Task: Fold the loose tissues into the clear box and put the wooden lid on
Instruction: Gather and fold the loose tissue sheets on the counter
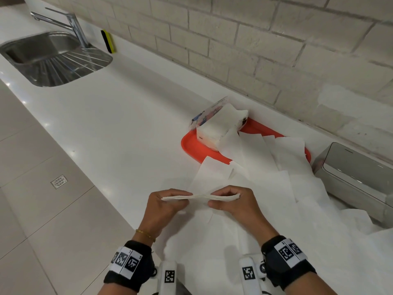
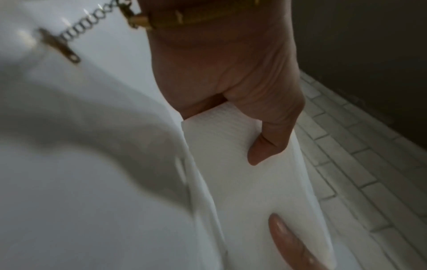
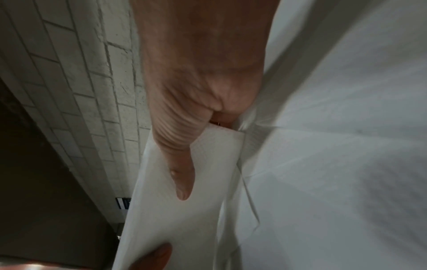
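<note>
A thin stack of folded white tissues [image 1: 200,197] hangs level above the counter, held at both ends. My left hand [image 1: 170,201] grips its left end, thumb on the underside [image 2: 261,146]. My right hand [image 1: 229,201] grips the right end, thumb pressed on the stack [image 3: 182,175]. Loose unfolded tissues [image 1: 255,171] lie spread on the counter under and beyond my hands. The clear box [image 1: 357,179] stands at the right by the wall, without a lid. No wooden lid shows in any view.
An orange tray [image 1: 191,143] by the wall carries an opened tissue pack [image 1: 219,126]. A steel sink [image 1: 49,56] with a tap and a yellow sponge [image 1: 109,41] sit far left. The counter's front edge drops to a tiled floor at left. A brick wall runs behind.
</note>
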{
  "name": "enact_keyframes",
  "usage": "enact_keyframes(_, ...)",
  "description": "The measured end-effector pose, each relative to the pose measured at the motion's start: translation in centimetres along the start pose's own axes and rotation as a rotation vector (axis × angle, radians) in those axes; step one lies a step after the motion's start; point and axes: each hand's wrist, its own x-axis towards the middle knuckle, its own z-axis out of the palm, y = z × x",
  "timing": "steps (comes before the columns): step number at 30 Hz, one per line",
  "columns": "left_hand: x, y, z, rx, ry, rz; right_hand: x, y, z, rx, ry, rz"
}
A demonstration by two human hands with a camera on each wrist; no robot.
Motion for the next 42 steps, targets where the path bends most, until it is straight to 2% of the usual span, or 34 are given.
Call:
enact_keyframes(10,0.8,0.8,-0.3,0.021,-0.019,0.000,0.8,-0.7,-1.2,-0.107,-0.074,0.000)
enact_keyframes(17,1.2,1.2,-0.1,0.103,-0.049,-0.031,0.6,-1.0,-1.3,-0.218,-0.078,0.087)
enact_keyframes(21,1.1,2.7,0.2,0.066,-0.037,-0.045,-0.8,-3.7,-2.5,-0.140,-0.055,0.098)
enact_keyframes(24,0.9,4.5,1.3,0.017,-0.090,-0.061,-2.7,-6.2,-5.1,-0.169,-0.057,0.106)
enact_keyframes(27,0.9,5.5,3.4,0.086,-0.183,-0.015,-4.7,-7.1,-9.1,-0.269,0.055,0.143)
enact_keyframes(29,1.2,5.4,5.0,0.080,-0.193,-0.009,-6.4,-7.3,-12.9,-0.300,0.115,0.171)
enact_keyframes(32,1.9,4.6,7.3,0.125,-0.163,-0.031,-8.6,-7.9,-19.0,-0.179,0.307,0.181)
enact_keyframes(35,2.8,3.0,8.8,0.502,-0.112,0.079,-10.1,-8.7,-24.9,-0.096,0.628,0.220)
enact_keyframes(37,2.9,2.5,9.3,0.729,-0.064,0.188,-10.4,-8.6,-28.1,-0.164,0.774,0.310)
enact_keyframes(40,4.0,1.2,9.1,0.959,0.022,0.270,-9.3,-6.9,-32.4,-0.226,0.881,0.409)
enact_keyframes(42,4.7,1.1,9.2,1.119,0.090,0.185,-7.9,-5.5,-34.3,-0.292,0.892,0.513)
